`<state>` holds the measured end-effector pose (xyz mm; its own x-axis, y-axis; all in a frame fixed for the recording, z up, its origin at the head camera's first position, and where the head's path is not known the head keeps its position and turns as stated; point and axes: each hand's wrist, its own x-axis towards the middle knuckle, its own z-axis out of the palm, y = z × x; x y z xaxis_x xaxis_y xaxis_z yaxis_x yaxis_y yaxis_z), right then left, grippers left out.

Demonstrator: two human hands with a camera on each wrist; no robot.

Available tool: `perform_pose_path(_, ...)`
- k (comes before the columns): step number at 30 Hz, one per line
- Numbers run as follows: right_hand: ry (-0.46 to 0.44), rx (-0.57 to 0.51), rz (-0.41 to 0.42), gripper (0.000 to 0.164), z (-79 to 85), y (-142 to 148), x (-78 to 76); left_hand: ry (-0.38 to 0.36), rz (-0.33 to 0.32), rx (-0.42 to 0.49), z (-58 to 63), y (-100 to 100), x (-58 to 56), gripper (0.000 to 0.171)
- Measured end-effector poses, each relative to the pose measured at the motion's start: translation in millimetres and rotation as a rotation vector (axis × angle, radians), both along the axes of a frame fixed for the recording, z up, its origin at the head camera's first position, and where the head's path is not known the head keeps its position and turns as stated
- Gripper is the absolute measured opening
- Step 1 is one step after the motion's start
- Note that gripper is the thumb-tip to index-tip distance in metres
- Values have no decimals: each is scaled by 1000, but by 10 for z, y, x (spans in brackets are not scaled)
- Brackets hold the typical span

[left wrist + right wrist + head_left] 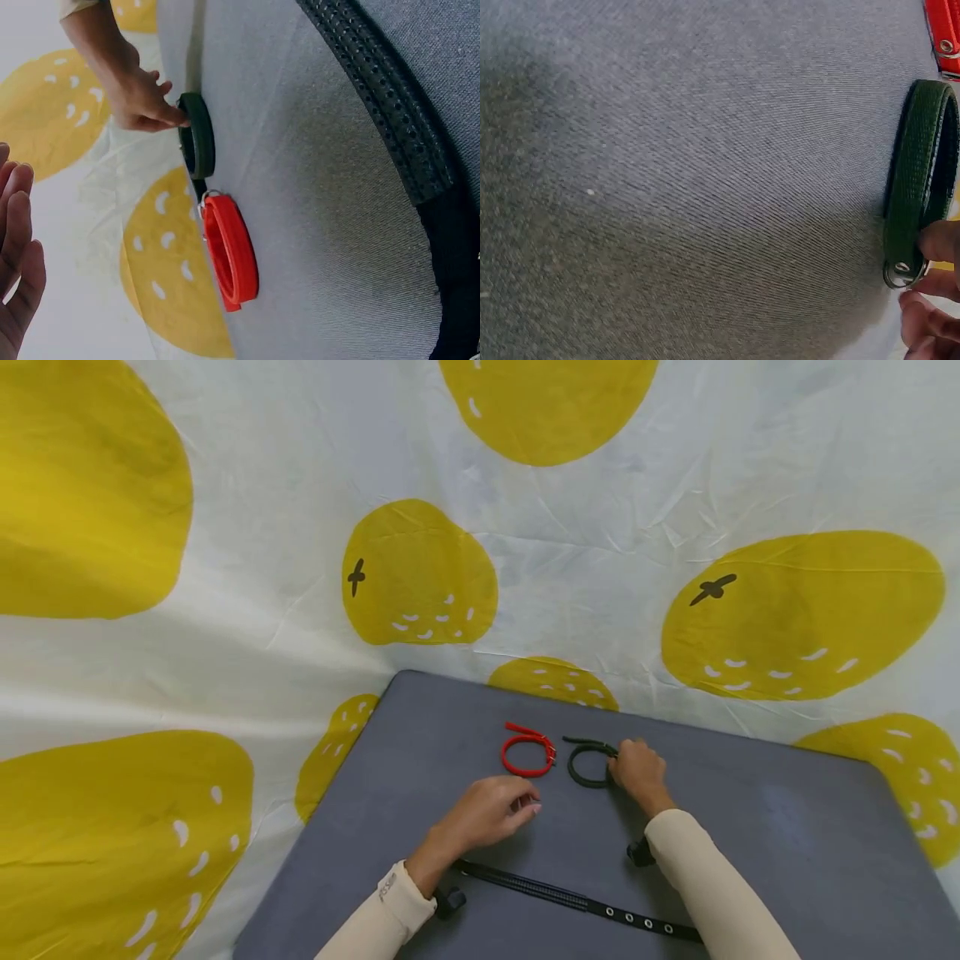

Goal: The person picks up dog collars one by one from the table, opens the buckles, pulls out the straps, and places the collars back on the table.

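Observation:
Buckled into a loop, a dark green collar (572, 766) with a metal ring lies on the grey table. My right hand (639, 774) pinches it at its right side; in the right wrist view thumb and fingers meet the green collar (911, 165) close to the metal ring. To its left lies a red collar (527, 773), also looped, with metal fittings. My left hand (491, 810) hovers in front of the red collar, fingers loosely bent and holding nothing. Nearer to me a black belt-like strap (551, 890) with metal eyelets lies stretched out, its right end hidden by my right forearm.
The grey table (780, 852) has rounded far corners. Directly behind and at its left hangs a white cloth (585, 577) printed with yellow fruit. A dark wrist-camera mount (450, 902) sits under my left wrist, with another (640, 852) at my right wrist.

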<state>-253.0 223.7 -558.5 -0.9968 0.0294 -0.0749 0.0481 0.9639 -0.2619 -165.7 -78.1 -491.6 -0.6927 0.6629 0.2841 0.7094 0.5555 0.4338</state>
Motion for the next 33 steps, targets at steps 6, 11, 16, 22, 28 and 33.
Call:
perform_pose_path(6, 100, -9, 9, 24, -18, 30, 16, -9, -10, 17, 35, 20, 14, 13)
perform_pose_path(11, 183, -66, 60, 18, 88, -18, 51, -9, -13, 33, 82, 23, 10, 14)
perform_pose_path(16, 212, -133, 92, 23, 202, -66, 116, -4, -9, 50, 136, 19, 1, 13)
perform_pose_path(22, 303, -174, 171, 27, 380, -94, 233, 14, 7, 86, 204, -1, -28, 13)
perform_pose_path(28, 371, -236, 362, 29, 621, -106, 388, 54, 27, 155, 255, 8, -83, 16)
perform_pose_path(33, 379, -342, 448, 25, 819, -151, 578, 93, 61, 230, 288, 49, -115, 20)
